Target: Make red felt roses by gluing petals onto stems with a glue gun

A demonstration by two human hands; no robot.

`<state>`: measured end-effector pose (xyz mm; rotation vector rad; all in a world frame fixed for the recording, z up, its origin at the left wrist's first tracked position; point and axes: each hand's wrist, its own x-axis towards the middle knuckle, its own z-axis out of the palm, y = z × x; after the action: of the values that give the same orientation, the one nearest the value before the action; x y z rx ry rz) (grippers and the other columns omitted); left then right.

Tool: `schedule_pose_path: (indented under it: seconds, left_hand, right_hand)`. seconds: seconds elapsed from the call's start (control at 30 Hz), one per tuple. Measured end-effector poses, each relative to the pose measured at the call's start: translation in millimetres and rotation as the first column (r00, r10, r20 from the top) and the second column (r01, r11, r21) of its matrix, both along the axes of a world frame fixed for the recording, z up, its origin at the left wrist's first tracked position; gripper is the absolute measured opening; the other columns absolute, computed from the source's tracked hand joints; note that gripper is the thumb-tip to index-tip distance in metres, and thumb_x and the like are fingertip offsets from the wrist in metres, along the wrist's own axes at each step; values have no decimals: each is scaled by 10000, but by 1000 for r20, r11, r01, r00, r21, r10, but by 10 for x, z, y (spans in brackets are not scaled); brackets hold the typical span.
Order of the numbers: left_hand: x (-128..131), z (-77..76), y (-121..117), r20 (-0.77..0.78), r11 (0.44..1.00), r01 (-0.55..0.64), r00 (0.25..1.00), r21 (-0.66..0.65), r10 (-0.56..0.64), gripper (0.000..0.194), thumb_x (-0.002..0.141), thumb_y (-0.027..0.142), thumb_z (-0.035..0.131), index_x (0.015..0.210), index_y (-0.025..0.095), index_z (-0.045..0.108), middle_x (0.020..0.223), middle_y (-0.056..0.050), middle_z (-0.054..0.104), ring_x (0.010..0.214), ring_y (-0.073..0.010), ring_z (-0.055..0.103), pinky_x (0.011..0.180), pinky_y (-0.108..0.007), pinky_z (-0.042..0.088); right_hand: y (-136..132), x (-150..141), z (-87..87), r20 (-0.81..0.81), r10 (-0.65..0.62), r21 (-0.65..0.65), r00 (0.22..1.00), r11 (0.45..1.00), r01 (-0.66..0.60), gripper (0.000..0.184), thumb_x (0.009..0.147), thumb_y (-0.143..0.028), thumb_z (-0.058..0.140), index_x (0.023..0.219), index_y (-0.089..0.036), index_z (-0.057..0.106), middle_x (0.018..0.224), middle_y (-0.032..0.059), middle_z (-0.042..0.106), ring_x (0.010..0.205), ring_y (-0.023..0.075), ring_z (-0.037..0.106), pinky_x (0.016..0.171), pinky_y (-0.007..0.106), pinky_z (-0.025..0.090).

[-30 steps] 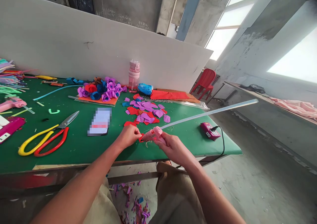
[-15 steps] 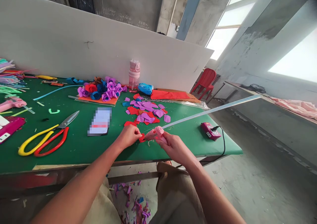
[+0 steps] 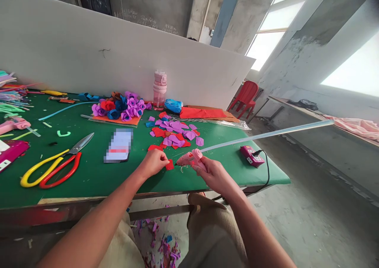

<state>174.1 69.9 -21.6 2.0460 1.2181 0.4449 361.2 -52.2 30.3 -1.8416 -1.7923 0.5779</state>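
Between its thumb and fingers, my left hand (image 3: 154,163) pinches a small red paper piece (image 3: 169,165) low over the table's front part. My right hand (image 3: 211,173) is wrapped round the handle of a pink glue gun (image 3: 189,157). Its dark nozzle points left, a short gap from the red piece. A long pale glue stick (image 3: 266,134) sticks out of the gun's back toward the right. Thin glue strings hang beneath the gun. Just beyond both hands lie loose purple and red petals (image 3: 176,138).
A pile of paper flowers (image 3: 122,106) sits behind a phone (image 3: 118,145). Scissors (image 3: 63,161) lie at left. A pink bottle (image 3: 160,89) and blue packet (image 3: 173,106) stand near the white board (image 3: 124,50). A corded power socket (image 3: 251,156) is near the right edge.
My right hand has drawn the glue gun to the right, away from the red paper piece. The left hand stays nearly in place, still pinching the piece.
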Motion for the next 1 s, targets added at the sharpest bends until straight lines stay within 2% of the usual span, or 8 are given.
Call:
schedule_pose_path:
  seconds: [0.27, 0.5, 0.63, 0.73, 0.8, 0.87, 0.93, 1.0]
  left_hand:
    - [-2, 15, -6, -14, 1000, 17, 1000, 14, -17, 209, 669, 279, 556, 517, 174, 653, 507, 1, 594, 527, -122, 509, 513, -241, 323]
    - [4, 30, -24, 5, 1000, -2, 1000, 20, 2, 233, 672, 312, 565, 491, 178, 623, 518, 1, 597, 519, -123, 501, 503, -242, 328]
    - [3, 30, -24, 9, 1000, -7, 1000, 7, 7, 222, 665, 298, 563, 485, 179, 614, 501, 2, 571, 516, -124, 494, 506, -248, 325]
    - [-8, 22, -7, 69, 1000, -5, 998, -26, 7, 222, 659, 298, 557, 478, 174, 582, 499, 13, 537, 509, -113, 473, 502, -243, 319]
    - [-20, 27, 7, 147, 994, 3, 989, -107, 13, 233, 659, 315, 565, 482, 164, 550, 495, 24, 501, 469, -88, 418, 468, -232, 292]
    - [-36, 42, 21, 237, 964, 26, 971, -265, 39, 246, 657, 350, 591, 517, 157, 530, 497, 38, 468, 412, -55, 326, 415, -219, 230]
    - [-55, 62, 33, 341, 894, 90, 937, -440, 73, 278, 645, 399, 631, 574, 151, 529, 517, 45, 465, 378, -26, 239, 384, -211, 153]
    - [-73, 80, 45, 455, 813, 187, 885, -551, 104, 313, 625, 422, 676, 624, 142, 536, 550, 37, 486, 370, -6, 202, 378, -206, 106]
  right_hand:
    - [40, -67, -82, 8, 20, -36, 1000, 999, -20, 287, 858, -438, 390, 764, -191, 503, 615, -13, 503, 526, 113, 384, 490, 216, 262]
    - [27, -48, -11, 40, -4, -13, 999, 1000, 5, 264, 845, -402, 407, 765, -191, 543, 613, -7, 505, 522, 116, 373, 488, 221, 265]
    - [-9, -11, 44, -91, -29, -14, 995, 999, 28, 287, 824, -439, 445, 774, -189, 577, 619, 3, 532, 541, 128, 426, 512, 233, 316]
    - [-43, 60, 51, -286, -60, -98, 956, 995, 33, 337, 804, -495, 475, 727, -178, 562, 551, -20, 487, 483, 114, 415, 481, 233, 321]
    - [-65, 129, 40, -437, -98, -174, 894, 984, 23, 371, 790, -528, 491, 701, -173, 547, 488, -48, 417, 426, 93, 368, 449, 226, 312]
    - [-77, 217, 20, -555, -141, -216, 820, 976, 21, 389, 781, -545, 506, 702, -167, 552, 464, -62, 379, 410, 82, 342, 434, 217, 308]
    - [-70, 326, -11, -627, -181, -231, 757, 972, 42, 398, 776, -550, 515, 729, -159, 572, 467, -54, 401, 422, 83, 358, 440, 214, 318]
    - [-40, 455, -64, -674, -220, -240, 705, 968, 72, 403, 771, -550, 520, 769, -152, 585, 502, -30, 465, 451, 91, 406, 463, 218, 340]
